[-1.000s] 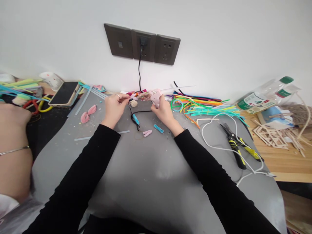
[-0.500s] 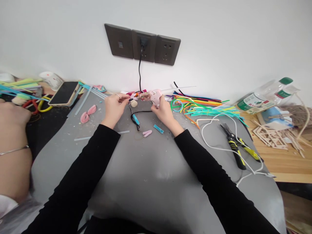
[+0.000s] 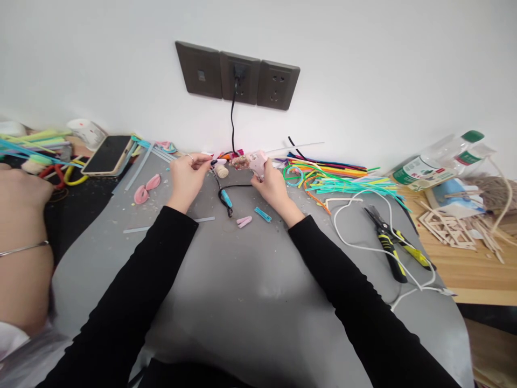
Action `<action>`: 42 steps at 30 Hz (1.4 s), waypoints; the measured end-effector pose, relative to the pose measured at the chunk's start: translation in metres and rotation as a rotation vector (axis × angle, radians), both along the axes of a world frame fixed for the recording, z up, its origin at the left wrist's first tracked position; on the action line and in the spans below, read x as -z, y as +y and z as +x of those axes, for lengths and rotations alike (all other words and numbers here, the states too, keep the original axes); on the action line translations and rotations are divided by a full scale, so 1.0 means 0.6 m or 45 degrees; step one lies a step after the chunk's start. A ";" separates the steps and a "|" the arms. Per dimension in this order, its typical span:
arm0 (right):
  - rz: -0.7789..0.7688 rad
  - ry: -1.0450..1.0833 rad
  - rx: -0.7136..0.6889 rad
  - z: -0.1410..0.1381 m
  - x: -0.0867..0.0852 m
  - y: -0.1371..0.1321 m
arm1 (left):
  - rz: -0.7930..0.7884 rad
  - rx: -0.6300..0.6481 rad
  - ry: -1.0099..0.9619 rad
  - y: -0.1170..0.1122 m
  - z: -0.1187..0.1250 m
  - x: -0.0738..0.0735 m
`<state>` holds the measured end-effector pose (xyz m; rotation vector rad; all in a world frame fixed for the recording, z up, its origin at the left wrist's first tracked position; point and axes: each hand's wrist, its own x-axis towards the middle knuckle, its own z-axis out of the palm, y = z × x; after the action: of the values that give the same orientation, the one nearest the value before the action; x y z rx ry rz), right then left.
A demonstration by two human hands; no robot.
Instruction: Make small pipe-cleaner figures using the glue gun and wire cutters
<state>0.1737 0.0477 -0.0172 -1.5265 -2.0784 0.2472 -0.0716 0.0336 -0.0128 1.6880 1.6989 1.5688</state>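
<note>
My right hand [image 3: 272, 186] is wrapped round the handle of a pink hot glue gun [image 3: 257, 161], whose nozzle end points left and looks crusted. A long clear glue stick [image 3: 297, 146] sticks out of its back. My left hand [image 3: 189, 175] is closed in a pinch on a small pale piece [image 3: 220, 161] just left of the nozzle; its kind is too small to make out. Under it are a round wooden piece [image 3: 221, 171] and a dark twisted cord with a blue clip [image 3: 226, 198]. Closer to me lie a pink folded piece [image 3: 244, 221] and another blue clip [image 3: 263, 214].
Colourful pipe cleaners [image 3: 347, 180] lie right of the glue gun. Further right are black-yellow pliers [image 3: 390, 242], a white cable [image 3: 343, 237] and a plastic bottle [image 3: 438, 161]. A phone [image 3: 108, 155] and another person's arm [image 3: 24, 226] are at left. A pink bow [image 3: 147, 189] lies nearby.
My left hand has shifted slightly left, and the gap between the small pale piece and the glue gun's nozzle has grown. My right hand and the glue gun stay almost still.
</note>
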 end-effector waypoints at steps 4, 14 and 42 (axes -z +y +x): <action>0.024 -0.029 -0.031 0.004 0.001 0.000 | 0.067 -0.051 -0.103 -0.001 0.002 -0.003; 0.122 -0.357 -0.392 0.001 -0.008 -0.011 | 0.207 -0.143 -0.160 -0.010 0.011 -0.015; 0.151 0.108 -0.457 -0.044 -0.020 -0.042 | 0.073 0.308 -0.352 -0.043 0.027 -0.055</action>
<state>0.1470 0.0225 -0.0052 -1.0496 -2.2448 0.3080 -0.0552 0.0079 0.0200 1.5500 1.2765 1.6568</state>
